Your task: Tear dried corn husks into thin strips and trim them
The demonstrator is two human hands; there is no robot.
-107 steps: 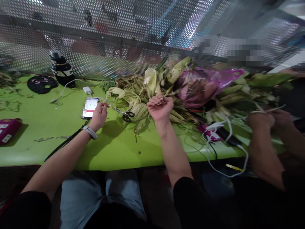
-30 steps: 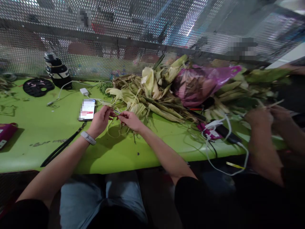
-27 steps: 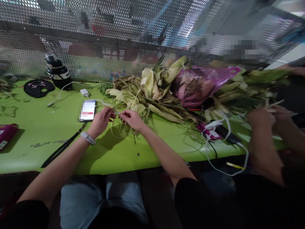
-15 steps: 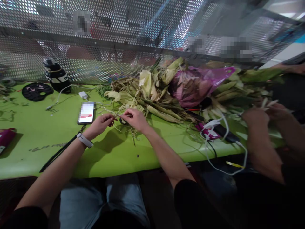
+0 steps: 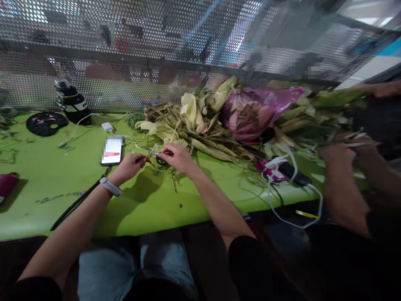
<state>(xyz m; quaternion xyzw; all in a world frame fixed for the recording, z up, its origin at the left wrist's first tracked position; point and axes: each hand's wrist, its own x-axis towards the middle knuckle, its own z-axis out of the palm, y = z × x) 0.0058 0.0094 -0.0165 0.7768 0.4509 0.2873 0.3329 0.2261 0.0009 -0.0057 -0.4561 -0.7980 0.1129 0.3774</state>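
Observation:
My left hand, with a pale watch band on the wrist, is closed in a pinch on a thin strip of corn husk. My right hand pinches the strip's other side, a short gap away. Just under the right fingertips show the black handles of scissors, lying on the green table and partly hidden. Behind both hands spreads a heap of dry corn husks. Thin loose strands trail on the table below my right hand.
A phone with a black strap lies left of my hands, near a white cable and a black bottle. A pink plastic bag sits among the husks. At right are a power bank and another person's hands.
My hands have drawn slightly apart, and more of the scissors' handles shows beneath my right hand. At right, the other person's hands have shifted a little.

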